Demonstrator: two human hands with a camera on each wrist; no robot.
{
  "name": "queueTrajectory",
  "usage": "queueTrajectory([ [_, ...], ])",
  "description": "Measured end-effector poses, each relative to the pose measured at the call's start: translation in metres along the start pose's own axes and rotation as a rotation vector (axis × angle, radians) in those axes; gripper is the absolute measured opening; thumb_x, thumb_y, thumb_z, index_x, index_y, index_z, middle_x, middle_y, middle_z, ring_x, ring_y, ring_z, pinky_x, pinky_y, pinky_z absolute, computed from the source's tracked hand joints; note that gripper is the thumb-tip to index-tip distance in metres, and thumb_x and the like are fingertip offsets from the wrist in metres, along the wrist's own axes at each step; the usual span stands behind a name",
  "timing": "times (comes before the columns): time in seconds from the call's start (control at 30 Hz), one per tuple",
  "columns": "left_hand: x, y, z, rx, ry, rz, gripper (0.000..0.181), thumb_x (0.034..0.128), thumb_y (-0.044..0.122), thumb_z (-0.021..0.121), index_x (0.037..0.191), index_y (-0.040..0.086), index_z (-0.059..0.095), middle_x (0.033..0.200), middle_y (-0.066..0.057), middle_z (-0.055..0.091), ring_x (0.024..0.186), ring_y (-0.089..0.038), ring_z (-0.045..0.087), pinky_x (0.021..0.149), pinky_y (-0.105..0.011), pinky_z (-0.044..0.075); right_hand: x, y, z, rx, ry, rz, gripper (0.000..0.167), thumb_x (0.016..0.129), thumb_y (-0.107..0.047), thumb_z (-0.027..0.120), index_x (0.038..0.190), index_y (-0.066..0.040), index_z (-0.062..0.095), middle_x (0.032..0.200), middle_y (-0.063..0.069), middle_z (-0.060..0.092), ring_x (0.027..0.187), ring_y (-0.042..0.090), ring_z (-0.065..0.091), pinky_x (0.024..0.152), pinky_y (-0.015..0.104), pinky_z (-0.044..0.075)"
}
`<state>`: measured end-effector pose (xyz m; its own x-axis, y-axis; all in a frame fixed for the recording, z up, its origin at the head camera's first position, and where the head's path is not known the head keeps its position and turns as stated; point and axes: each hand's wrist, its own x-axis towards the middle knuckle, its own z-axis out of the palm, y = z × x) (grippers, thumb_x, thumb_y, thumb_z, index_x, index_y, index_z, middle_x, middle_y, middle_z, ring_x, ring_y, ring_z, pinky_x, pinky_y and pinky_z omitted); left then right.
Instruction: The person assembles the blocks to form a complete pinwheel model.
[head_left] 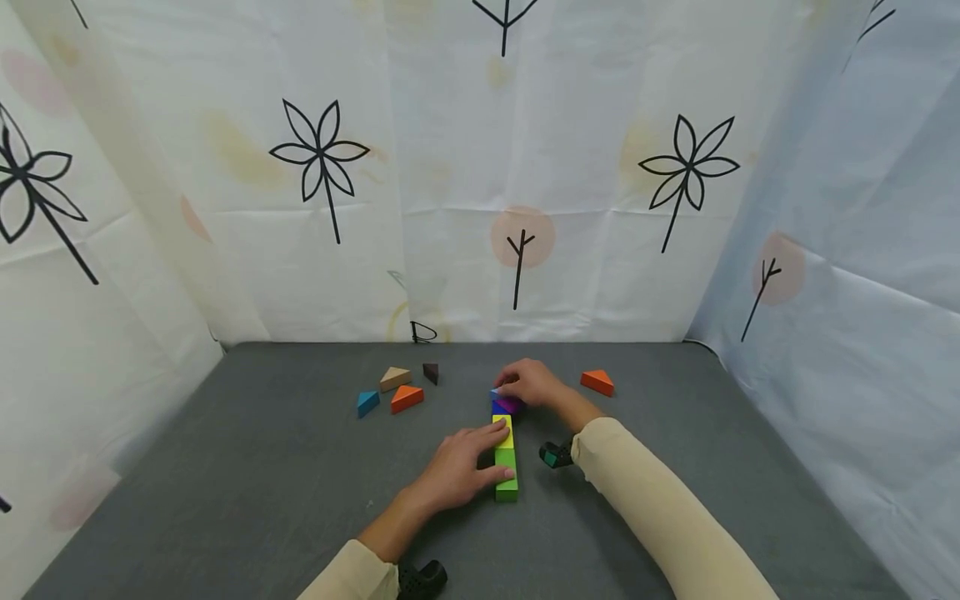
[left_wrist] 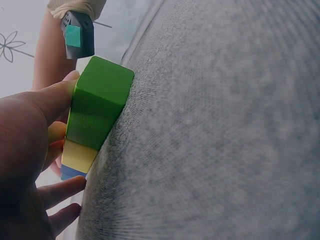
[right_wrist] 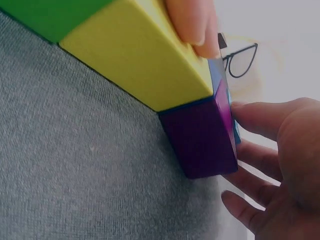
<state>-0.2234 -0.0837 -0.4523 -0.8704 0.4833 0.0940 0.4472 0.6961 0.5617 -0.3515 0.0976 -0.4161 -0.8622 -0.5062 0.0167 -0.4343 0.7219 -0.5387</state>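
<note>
A row of toy blocks runs away from me in the head view: a green block (head_left: 506, 467), a yellow block (head_left: 502, 433), then a dark blue piece (head_left: 498, 407) beside a purple triangular block (head_left: 512, 406). A light blue block (head_left: 494, 394) is at the far end, partly hidden by fingers. My left hand (head_left: 454, 468) rests its thumb on the green block and fingertips on the yellow one, its fingers mostly extended. At the far end, my right hand (head_left: 534, 385) pinches the light blue block, its thumb close against the purple block (right_wrist: 200, 140).
Left of the row lie a tan triangular block (head_left: 395, 379), a dark brown one (head_left: 431, 372), a blue one (head_left: 367, 404) and an orange one (head_left: 407, 398). Another orange triangular block (head_left: 597, 382) lies right. Patterned cloth (head_left: 450, 167) stands behind the grey table (head_left: 285, 467).
</note>
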Motion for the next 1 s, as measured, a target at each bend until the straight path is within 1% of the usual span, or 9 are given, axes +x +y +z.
queueTrajectory([
  [0.13, 0.0001, 0.0004, -0.0006, 0.004, 0.001, -0.001, 0.065, 0.0907, 0.053, 0.062, 0.146, 0.022, 0.047, 0.15, 0.008, 0.041, 0.131, -0.025, 0.043, 0.103, -0.053, 0.032, -0.0015, 0.0033, -0.0018, 0.031, -0.019, -0.019, 0.016, 0.096, -0.014, 0.062, 0.106, -0.011, 0.075, 0.102, 0.002, 0.069, 0.09, 0.016, 0.059, 0.078, 0.032, 0.049],
  [0.33, -0.0005, 0.0008, -0.001, 0.008, -0.005, 0.005, 0.066, 0.0907, 0.054, 0.061, 0.146, 0.021, 0.047, 0.151, 0.008, 0.04, 0.131, -0.026, 0.043, 0.102, -0.054, 0.032, -0.0043, 0.0047, -0.0036, 0.042, -0.051, -0.041, 0.018, 0.097, -0.012, 0.06, 0.107, -0.011, 0.075, 0.105, 0.003, 0.069, 0.09, 0.017, 0.057, 0.08, 0.032, 0.048],
  [0.57, -0.0013, 0.0005, -0.0012, -0.003, 0.009, 0.023, 0.066, 0.0909, 0.054, 0.061, 0.146, 0.019, 0.048, 0.15, 0.005, 0.043, 0.13, -0.028, 0.044, 0.101, -0.056, 0.033, -0.0078, 0.0056, -0.0067, 0.086, -0.086, -0.093, 0.02, 0.098, -0.008, 0.057, 0.109, -0.006, 0.073, 0.106, 0.006, 0.069, 0.09, 0.018, 0.057, 0.077, 0.031, 0.048],
  [0.77, -0.0016, 0.0009, -0.0004, 0.003, 0.02, 0.024, 0.065, 0.091, 0.053, 0.061, 0.146, 0.02, 0.048, 0.15, 0.006, 0.042, 0.13, -0.027, 0.044, 0.102, -0.055, 0.033, -0.0088, 0.0071, -0.0063, 0.105, -0.091, -0.095, 0.021, 0.099, -0.008, 0.056, 0.112, -0.004, 0.071, 0.11, 0.008, 0.068, 0.094, 0.019, 0.059, 0.08, 0.033, 0.048],
  [1.0, -0.002, 0.001, -0.0006, -0.002, 0.018, 0.027, 0.066, 0.0911, 0.053, 0.061, 0.146, 0.02, 0.048, 0.15, 0.006, 0.042, 0.13, -0.028, 0.045, 0.101, -0.056, 0.033, -0.0092, 0.0092, -0.0044, 0.112, -0.08, -0.071, 0.021, 0.098, -0.009, 0.057, 0.114, -0.003, 0.069, 0.11, 0.008, 0.067, 0.1, 0.023, 0.06, 0.085, 0.037, 0.049],
])
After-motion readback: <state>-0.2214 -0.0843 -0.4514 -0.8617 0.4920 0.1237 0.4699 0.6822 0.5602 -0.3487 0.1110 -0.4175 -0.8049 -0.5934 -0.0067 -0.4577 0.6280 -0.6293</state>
